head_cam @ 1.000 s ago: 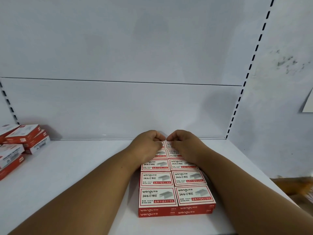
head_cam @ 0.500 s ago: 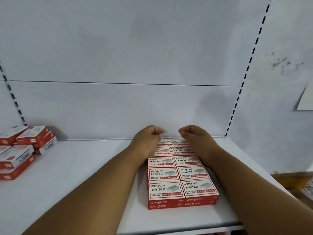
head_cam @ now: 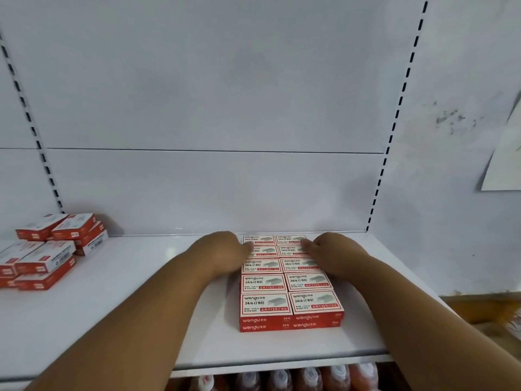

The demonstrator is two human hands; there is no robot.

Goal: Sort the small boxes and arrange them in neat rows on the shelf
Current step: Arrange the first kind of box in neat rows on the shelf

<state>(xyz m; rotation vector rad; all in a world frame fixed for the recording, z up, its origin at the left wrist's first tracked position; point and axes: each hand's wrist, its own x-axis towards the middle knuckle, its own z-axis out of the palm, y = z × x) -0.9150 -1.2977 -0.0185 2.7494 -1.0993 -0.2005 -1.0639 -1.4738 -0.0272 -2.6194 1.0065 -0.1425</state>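
Note:
Red-and-white staple boxes [head_cam: 290, 283] form a tidy block on the white shelf [head_cam: 141, 292]: two columns side by side, several rows deep, two layers high, reaching the back panel. My left hand [head_cam: 222, 255] lies against the block's left side near the back, fingertips touching the second box from the rear. My right hand [head_cam: 335, 255] lies against the right side, its fingertips resting on top of a rear box. Neither hand grips a box. A loose, untidy pile of the same boxes [head_cam: 48, 249] lies at the shelf's far left.
A white back panel with slotted uprights [head_cam: 394, 122] rises behind the shelf. The shelf's front edge [head_cam: 282, 362] runs below my forearms, and under it stand several bottles [head_cam: 282, 380]. A paper sheet [head_cam: 504, 153] hangs on the right wall.
Both hands have drawn apart from the middle of the rear boxes and slid to the block's left and right sides. The view has tilted down, showing the shelf edge and bottles below.

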